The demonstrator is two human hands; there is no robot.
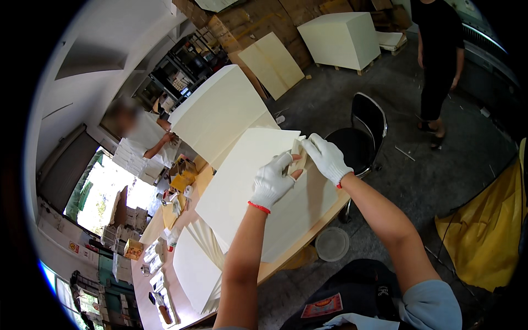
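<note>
Big sheets (236, 181) lie on the table (144, 283) in the middle. The left hand (273, 181) and right hand (327, 157) are at their right end. Another pile (192, 267) lies lower left. A chair (355, 151) stands right, above a tub (332, 244) in the frame.

A black chair (352, 150) stands beyond a pale round tub (332, 245), with yellow sheeting (485, 225) at far right

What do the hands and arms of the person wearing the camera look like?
The left hand and right hand wear white knit gloves with red wrist edging. The left glove leaves at least two fingertips bare. Both forearms are uncovered; a short, pale blue-grey sleeve shows on the right.
</note>
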